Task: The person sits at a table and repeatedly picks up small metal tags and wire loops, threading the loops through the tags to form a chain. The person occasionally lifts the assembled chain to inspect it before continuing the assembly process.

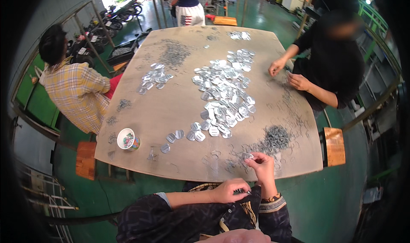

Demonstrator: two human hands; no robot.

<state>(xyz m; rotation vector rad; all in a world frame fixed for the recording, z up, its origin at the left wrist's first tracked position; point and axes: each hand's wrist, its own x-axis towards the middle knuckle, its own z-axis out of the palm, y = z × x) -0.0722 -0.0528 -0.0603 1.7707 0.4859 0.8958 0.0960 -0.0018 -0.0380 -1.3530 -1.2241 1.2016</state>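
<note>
Above the table's near edge, my right hand [262, 167] pinches a small silver slotted metal plate [247, 156] between thumb and fingers. My left hand [230, 191] is closer to my body, its fingers curled together. Something thin and dark shows at its fingertips, too small to name. Just beyond my right hand lies a pile of thin, bent grey wire pieces [277, 138], with loose ones scattered around it. A long heap of similar silver plates [226, 93] runs down the table's middle, and a few plates lie apart at its near left end.
The brown-topped table [179, 106] also bears a paper cup [126, 139] with small items inside, a smaller plate group [154, 77] and more wire pieces [174, 53]. A co-worker in black [329, 63] handles something at the right. Another person in plaid [74, 85] sits left. Wooden stools [334, 147] flank the table.
</note>
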